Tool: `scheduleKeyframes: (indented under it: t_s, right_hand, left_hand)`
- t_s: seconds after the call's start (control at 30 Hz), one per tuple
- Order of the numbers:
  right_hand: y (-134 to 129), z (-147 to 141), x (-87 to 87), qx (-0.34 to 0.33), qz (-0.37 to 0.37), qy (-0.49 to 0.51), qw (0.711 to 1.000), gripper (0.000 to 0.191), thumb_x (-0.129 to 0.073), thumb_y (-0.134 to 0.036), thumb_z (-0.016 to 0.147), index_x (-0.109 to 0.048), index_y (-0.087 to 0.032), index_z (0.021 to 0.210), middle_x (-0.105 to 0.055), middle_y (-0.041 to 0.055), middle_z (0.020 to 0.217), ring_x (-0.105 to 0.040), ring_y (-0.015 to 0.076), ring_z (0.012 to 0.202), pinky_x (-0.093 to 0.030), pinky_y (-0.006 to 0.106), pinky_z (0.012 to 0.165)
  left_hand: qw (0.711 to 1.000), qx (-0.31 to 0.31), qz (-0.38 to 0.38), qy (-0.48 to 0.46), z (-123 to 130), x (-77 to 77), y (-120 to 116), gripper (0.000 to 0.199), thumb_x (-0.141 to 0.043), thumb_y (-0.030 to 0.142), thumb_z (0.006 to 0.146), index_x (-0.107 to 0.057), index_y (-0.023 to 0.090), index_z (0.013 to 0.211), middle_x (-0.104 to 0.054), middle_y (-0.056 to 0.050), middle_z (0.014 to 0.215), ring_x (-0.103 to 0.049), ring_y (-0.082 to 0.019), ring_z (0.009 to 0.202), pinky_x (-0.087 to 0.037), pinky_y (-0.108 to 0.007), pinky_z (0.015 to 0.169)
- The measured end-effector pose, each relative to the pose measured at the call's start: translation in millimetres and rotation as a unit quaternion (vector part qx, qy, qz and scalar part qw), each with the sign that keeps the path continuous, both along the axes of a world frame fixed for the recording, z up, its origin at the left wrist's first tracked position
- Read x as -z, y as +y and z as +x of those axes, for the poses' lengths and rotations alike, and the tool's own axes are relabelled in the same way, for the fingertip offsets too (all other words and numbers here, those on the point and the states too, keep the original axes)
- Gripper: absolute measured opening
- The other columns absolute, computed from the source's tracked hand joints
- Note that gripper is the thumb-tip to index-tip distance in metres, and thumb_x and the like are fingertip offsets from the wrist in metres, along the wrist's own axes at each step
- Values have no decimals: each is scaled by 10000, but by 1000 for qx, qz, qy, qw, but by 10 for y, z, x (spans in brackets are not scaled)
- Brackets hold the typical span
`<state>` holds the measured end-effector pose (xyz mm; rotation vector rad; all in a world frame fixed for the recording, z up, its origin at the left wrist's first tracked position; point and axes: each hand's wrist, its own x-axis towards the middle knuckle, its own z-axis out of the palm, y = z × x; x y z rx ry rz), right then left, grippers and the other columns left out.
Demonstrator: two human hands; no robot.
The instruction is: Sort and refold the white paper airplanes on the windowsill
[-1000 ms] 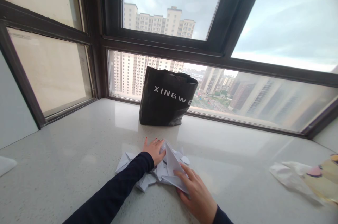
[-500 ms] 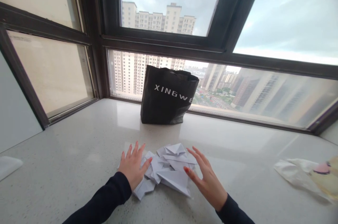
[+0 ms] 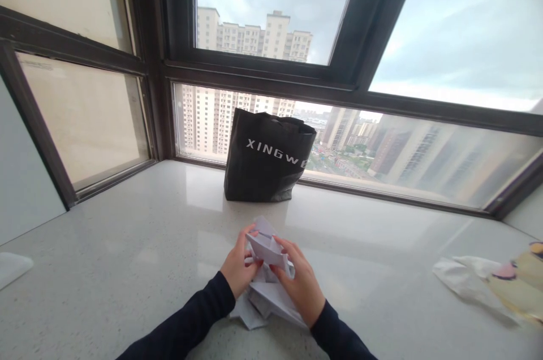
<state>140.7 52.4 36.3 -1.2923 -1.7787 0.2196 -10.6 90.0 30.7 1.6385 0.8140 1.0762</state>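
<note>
A folded white paper [image 3: 266, 250], shaped a bit like a paper boat, is held up between my two hands. At its left side my left hand [image 3: 241, 264] is closed, fingers above and thumb below. My right hand [image 3: 302, 278] pinches the right side, its thumb on the near face. Beneath and in front of it, more folded white papers [image 3: 275, 298] lie in a loose pile on the speckled white counter [image 3: 139, 269]. My hands and the held piece cover part of that pile.
A black bag [image 3: 267, 162] with white lettering stands upright beyond the papers, close to the window. On the right lies a white and yellow plastic package [image 3: 479, 286]. A white object [image 3: 12, 269] shows at the left edge. Dark window frames [image 3: 382, 190] border the counter.
My hands were spread apart on either side of the pile. They have come together and gripped a folded paper, now raised. The pile has been drawn closer together; the view has shifted slightly.
</note>
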Motion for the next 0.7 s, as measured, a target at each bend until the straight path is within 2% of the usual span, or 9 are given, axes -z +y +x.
scheduleKeyframes:
  t_s: [0.03, 0.1, 0.23, 0.33, 0.4, 0.47, 0.53, 0.6, 0.7]
  right_hand:
    - [-2, 19, -59, 1, 17, 2, 1000, 394, -465, -127, 714, -512, -223, 1094, -566, 65, 1063, -530, 205, 991, -439, 346, 854]
    - [-27, 79, -162, 9, 46, -9, 999, 313, -466, -168, 751, -539, -217, 1052, -562, 75, 1057, -522, 212, 995, -426, 360, 862]
    - [-138, 263, -296, 53, 57, -42, 996, 252, -456, -258, 790, -556, -221, 1019, -576, 78, 1016, -515, 239, 987, -393, 428, 875]
    - [-238, 401, -295, 44, 5, -73, 996, 290, -444, -329, 810, -539, -225, 1063, -554, 85, 1083, -488, 240, 1043, -388, 421, 891]
    - [-300, 454, -224, -3, -49, -123, 991, 481, -521, -428, 755, -465, -216, 1183, -487, 106, 1203, -413, 266, 1138, -358, 434, 928]
    - [-349, 458, -107, -67, -98, -181, 976, 801, -626, -521, 623, -340, -191, 1295, -388, 130, 1309, -301, 311, 1219, -288, 481, 972]
    - [-372, 413, 20, -112, -137, -210, 961, 943, -677, -525, 549, -283, -168, 1328, -349, 145, 1338, -270, 329, 1233, -256, 494, 986]
    - [-366, 336, 109, -117, -158, -195, 961, 816, -667, -428, 612, -325, -177, 1308, -417, 135, 1294, -359, 295, 1190, -307, 448, 974]
    - [-314, 221, 103, -75, -122, -122, 982, 496, -554, -242, 733, -444, -216, 1216, -547, 89, 1154, -498, 220, 1065, -404, 355, 911]
  left_hand:
    - [1000, 11, 7, -18, -11, -60, 4, 639, -437, 40, 692, -198, 220, 1257, -380, -125, 1280, -592, -167, 899, -500, -317, 738]
    - [997, -2, 75, 0, -72, -171, 4, 605, -388, 4, 674, -284, 214, 1232, -373, -101, 1289, -512, -192, 1044, -455, -352, 836]
    - [965, -115, 207, 115, -297, -241, -23, 662, -324, -38, 567, -384, 164, 1194, -368, -83, 1301, -308, -199, 1222, -209, -411, 1031]
    - [947, -149, 227, 171, -440, -85, -100, 610, -346, 36, 677, -290, 163, 1271, -359, -103, 1307, -313, -210, 1219, -236, -415, 1017]
    - [936, -122, 238, 231, -473, 85, -188, 540, -412, 206, 773, -274, 195, 1294, -307, -109, 1349, -281, -257, 1235, -246, -453, 999]
    - [924, -72, 215, 308, -452, 244, -291, 706, -516, 419, 735, -213, 205, 1335, -244, -128, 1384, -207, -333, 1254, -210, -530, 981]
    - [911, -24, 181, 371, -391, 336, -381, 891, -601, 508, 631, -183, 188, 1350, -223, -144, 1392, -141, -375, 1260, -145, -582, 972]
    - [911, -5, 158, 380, -316, 342, -425, 867, -617, 402, 633, -188, 168, 1349, -230, -134, 1391, -122, -350, 1272, -117, -558, 995]
    - [946, -2, 161, 281, -225, 249, -370, 707, -462, 113, 660, -231, 154, 1326, -313, -96, 1356, -249, -238, 1253, -216, -422, 1024]
